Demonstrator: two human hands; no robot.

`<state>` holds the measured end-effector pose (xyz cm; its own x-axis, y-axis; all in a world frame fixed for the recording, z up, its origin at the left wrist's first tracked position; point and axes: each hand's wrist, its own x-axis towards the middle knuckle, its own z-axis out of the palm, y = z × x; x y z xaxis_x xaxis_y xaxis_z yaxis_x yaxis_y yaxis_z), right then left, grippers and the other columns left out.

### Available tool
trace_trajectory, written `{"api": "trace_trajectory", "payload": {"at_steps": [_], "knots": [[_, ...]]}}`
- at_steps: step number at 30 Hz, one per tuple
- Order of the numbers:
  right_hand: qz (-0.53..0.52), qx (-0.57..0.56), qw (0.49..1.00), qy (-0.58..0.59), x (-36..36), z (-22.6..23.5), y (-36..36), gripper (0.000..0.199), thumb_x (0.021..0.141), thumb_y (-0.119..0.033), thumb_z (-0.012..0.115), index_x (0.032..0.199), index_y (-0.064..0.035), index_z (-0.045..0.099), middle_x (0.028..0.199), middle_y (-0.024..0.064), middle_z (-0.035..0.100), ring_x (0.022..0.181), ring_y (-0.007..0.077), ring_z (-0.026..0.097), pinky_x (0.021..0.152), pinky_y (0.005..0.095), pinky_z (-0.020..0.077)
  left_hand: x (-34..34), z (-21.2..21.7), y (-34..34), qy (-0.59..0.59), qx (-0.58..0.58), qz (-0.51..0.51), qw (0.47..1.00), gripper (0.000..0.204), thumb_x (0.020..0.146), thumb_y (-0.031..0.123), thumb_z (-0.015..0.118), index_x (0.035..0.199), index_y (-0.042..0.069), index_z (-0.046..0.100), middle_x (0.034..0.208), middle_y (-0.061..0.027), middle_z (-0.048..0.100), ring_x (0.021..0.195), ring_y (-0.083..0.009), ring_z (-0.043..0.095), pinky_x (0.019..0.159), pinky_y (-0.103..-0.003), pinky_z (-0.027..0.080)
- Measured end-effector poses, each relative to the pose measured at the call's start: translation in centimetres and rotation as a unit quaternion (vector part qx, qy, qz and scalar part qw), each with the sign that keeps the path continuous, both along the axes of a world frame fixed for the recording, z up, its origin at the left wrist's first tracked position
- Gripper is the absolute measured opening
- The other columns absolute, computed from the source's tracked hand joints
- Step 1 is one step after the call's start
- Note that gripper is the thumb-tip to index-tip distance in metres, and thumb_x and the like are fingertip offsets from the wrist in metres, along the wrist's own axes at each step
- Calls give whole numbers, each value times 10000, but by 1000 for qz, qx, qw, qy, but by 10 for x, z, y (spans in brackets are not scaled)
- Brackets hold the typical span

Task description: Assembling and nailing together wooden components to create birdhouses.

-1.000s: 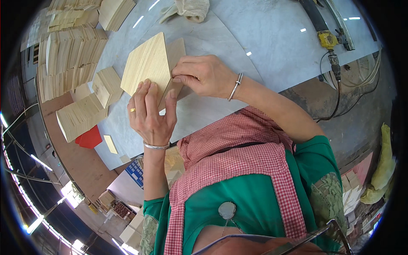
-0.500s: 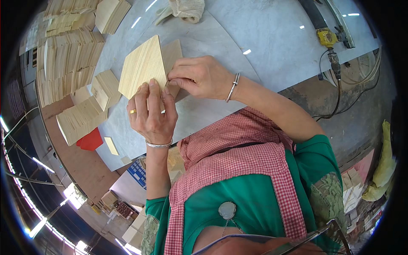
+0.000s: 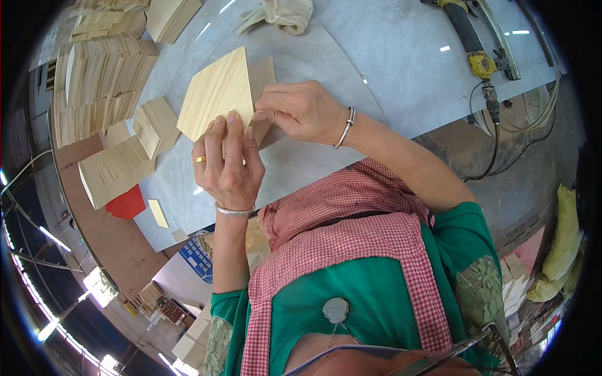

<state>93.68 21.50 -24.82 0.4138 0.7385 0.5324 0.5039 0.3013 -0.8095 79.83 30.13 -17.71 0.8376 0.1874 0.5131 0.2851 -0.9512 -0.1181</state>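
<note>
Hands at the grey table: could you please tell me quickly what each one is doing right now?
Left hand: closed on the pale, square thin wooden sheet, fingers on its lower edge.
Right hand: pinching the same sheet's right edge.

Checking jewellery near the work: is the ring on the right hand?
No, the gold ring sits on the left hand; the right hand shows only a wrist bangle.

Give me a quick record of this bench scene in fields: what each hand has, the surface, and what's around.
left hand: fingers on the lower edge of the wooden sheet
right hand: pinches the sheet's right side
sheet: pale, thin, tilted above the grey table
left of hands: stacks of wood pieces
far edge: cloth glove
right: yellow power tool with cable
</note>
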Motion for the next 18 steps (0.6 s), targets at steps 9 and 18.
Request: {"api": "trace_trajectory", "payload": {"at_steps": [9,18], "knots": [[-296,-95,937,-158,85,26,-76,190,836,-100,602,1021,-116,641,945,60,651,731,211,647,583,312,522,-4,-2,3,-23,-15,2,1000,255,771,82,694,1022,37,680,929,-101,653,793,-255,613,697,-339,493],[-382,-423,746,-344,153,38,-163,615,767,-321,665,1260,-24,448,1059,167,592,1009,353,564,817,450,474,-9,-1,5,-46,-55,-3,997,311,752,75,686,1060,37,665,990,-104,640,848,-256,612,737,-343,504]]}}
